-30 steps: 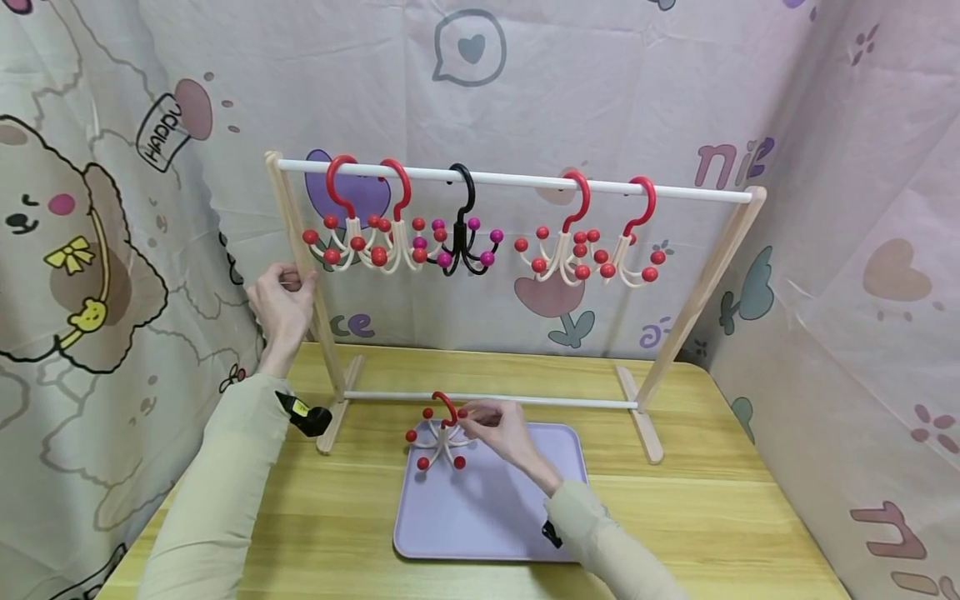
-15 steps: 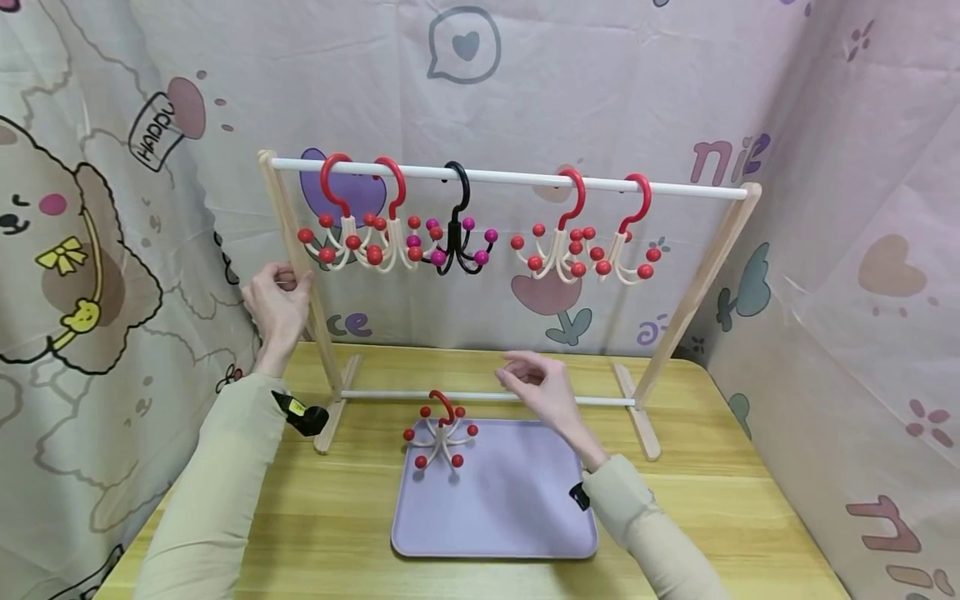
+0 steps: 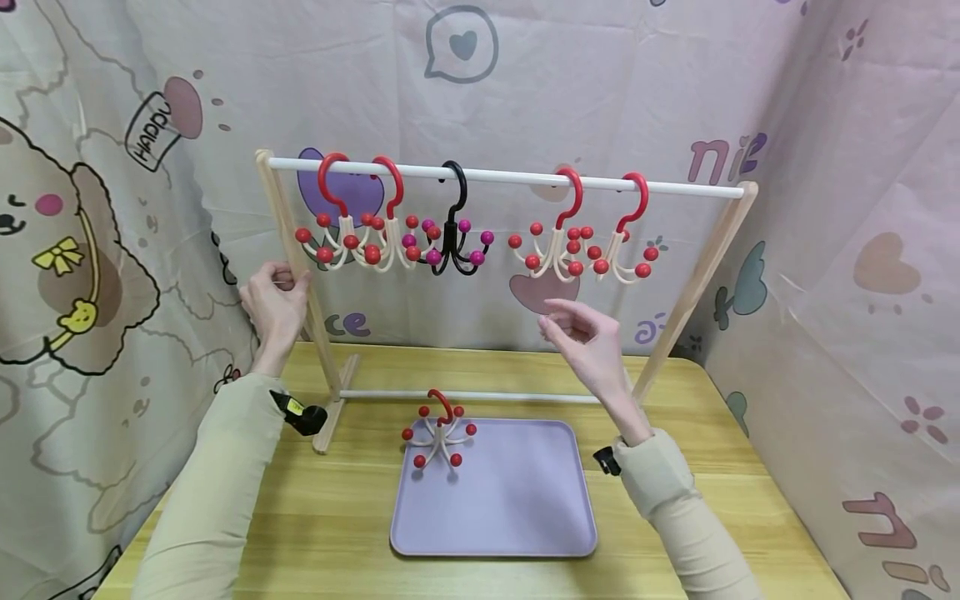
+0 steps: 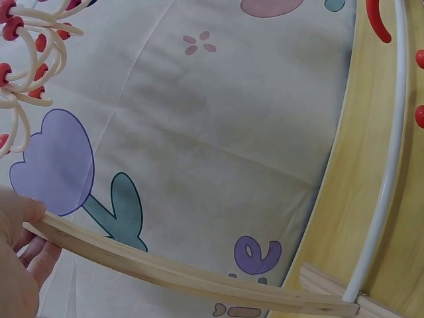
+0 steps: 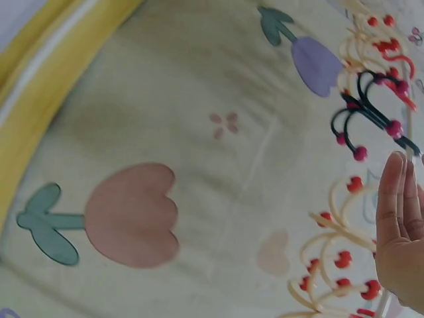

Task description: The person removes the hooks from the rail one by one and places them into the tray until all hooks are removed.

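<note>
Now, left hand (image 3: 274, 307) pinching the rack (image 3: 510, 177), right hand (image 3: 588, 342) relaxed, empty, the lone hanger (image 3: 440, 433) before the rack looks light and stiff, best held by its hook (image 3: 447, 407).

A wooden rack (image 3: 321, 350) is observed upright, mid-frame. Four red-hooked cream hangers (image 3: 557, 243) are hung from its white rod (image 3: 510, 178), two upper left, two upper right, a black hanger (image 3: 450, 237) between. A fifth red-hooked hanger (image 3: 440, 433) is placed below centre.
</note>
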`<state>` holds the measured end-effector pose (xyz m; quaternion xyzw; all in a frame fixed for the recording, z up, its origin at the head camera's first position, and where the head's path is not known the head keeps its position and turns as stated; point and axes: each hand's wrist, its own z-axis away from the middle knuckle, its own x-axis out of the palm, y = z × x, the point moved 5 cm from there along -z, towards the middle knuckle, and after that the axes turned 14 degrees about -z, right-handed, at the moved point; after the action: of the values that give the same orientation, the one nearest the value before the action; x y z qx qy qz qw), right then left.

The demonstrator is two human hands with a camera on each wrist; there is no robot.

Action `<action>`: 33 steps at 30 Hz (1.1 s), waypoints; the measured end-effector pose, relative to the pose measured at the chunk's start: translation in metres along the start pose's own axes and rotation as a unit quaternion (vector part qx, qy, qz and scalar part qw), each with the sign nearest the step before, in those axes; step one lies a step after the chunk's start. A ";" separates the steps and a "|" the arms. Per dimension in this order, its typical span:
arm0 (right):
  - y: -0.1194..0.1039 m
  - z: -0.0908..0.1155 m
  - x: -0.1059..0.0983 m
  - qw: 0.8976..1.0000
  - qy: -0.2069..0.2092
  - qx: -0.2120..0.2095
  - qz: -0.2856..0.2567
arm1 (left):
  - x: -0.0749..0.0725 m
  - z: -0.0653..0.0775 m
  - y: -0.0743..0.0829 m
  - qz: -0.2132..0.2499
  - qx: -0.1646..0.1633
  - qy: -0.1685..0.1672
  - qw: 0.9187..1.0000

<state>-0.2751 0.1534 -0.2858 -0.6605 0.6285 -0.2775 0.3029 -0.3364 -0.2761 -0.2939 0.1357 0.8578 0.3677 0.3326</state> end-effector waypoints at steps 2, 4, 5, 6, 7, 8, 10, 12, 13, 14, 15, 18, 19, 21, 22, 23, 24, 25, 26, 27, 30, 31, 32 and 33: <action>-0.006 -0.005 -0.004 1.000 0.009 -0.008 0.000 | 0.000 0.000 0.000 0.001 -0.001 -0.003 1.000; -0.010 -0.009 -0.008 1.000 0.017 -0.022 0.001 | 0.000 0.000 0.000 0.001 -0.001 -0.004 1.000; -0.012 -0.011 -0.010 0.999 0.020 -0.027 0.001 | 0.000 0.000 -0.001 0.000 -0.001 -0.004 1.000; -0.014 -0.013 -0.012 0.999 0.024 -0.031 0.003 | 0.000 0.000 -0.001 -0.001 -0.001 -0.005 1.000; -0.015 -0.015 -0.013 0.999 0.026 -0.034 0.002 | 0.000 0.000 -0.001 -0.001 -0.001 -0.004 1.000; -0.017 -0.016 -0.015 0.999 0.028 -0.036 0.006 | 0.000 0.000 -0.001 -0.002 0.000 -0.003 1.000; -0.018 -0.019 -0.018 0.999 0.034 -0.034 0.008 | -0.001 0.000 0.000 -0.002 0.002 -0.002 1.000; -0.020 -0.022 -0.021 0.999 0.038 -0.031 0.006 | -0.001 0.000 0.000 -0.002 0.003 -0.003 1.000; -0.021 -0.023 -0.023 0.999 0.041 -0.029 0.005 | 0.000 0.000 0.000 -0.003 0.003 -0.004 1.000; -0.022 -0.025 -0.025 0.999 0.045 -0.029 0.005 | 0.000 0.000 0.000 -0.002 0.003 -0.004 1.000; -0.023 -0.026 -0.026 0.998 0.049 -0.029 0.005 | 0.000 0.000 0.000 -0.002 0.004 -0.005 1.000; -0.027 -0.030 -0.032 0.997 0.062 -0.037 0.004 | 0.000 0.000 0.000 -0.001 0.005 -0.004 1.000; -0.028 -0.031 -0.034 0.997 0.068 -0.040 0.006 | 0.000 0.000 0.000 -0.001 0.005 -0.002 1.000; -0.030 -0.034 -0.038 0.996 0.078 -0.047 0.006 | -0.001 0.000 0.000 -0.001 0.006 0.000 1.000; -0.031 -0.036 -0.040 0.995 0.083 -0.050 0.005 | -0.001 0.000 0.000 -0.001 0.006 0.001 1.000; -0.032 -0.037 -0.041 0.995 0.088 -0.053 0.004 | -0.001 0.000 0.000 -0.001 0.006 0.002 1.000; -0.033 -0.039 -0.043 0.994 0.093 -0.055 0.003 | -0.001 0.000 0.000 -0.002 0.005 0.001 1.000; -0.033 -0.040 -0.045 0.994 0.098 -0.056 0.002 | -0.001 0.000 0.000 -0.003 0.005 -0.001 1.000; -0.034 -0.041 -0.047 0.993 0.102 -0.058 0.003 | -0.001 0.000 0.000 -0.004 0.004 -0.002 1.000; -0.035 -0.042 -0.048 0.993 0.107 -0.059 0.002 | -0.001 0.001 0.000 -0.005 0.003 -0.004 1.000; -0.036 -0.043 -0.054 0.991 0.120 -0.063 0.007 | 0.000 0.001 0.000 -0.006 0.001 -0.010 1.000; -0.036 -0.044 -0.055 0.990 0.123 -0.064 0.007 | 0.000 0.001 0.000 -0.005 0.000 -0.011 1.000; -0.036 -0.044 -0.057 0.990 0.126 -0.064 0.008 | 0.000 0.001 0.000 -0.006 -0.001 -0.011 1.000; -0.036 -0.045 -0.059 0.990 0.129 -0.064 0.008 | 0.000 0.001 0.000 -0.006 -0.001 -0.012 1.000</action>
<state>-0.2883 0.2109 -0.2287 -0.6319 0.6841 -0.3175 0.1786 -0.3355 -0.2755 -0.2941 0.1347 0.8541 0.3654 0.3447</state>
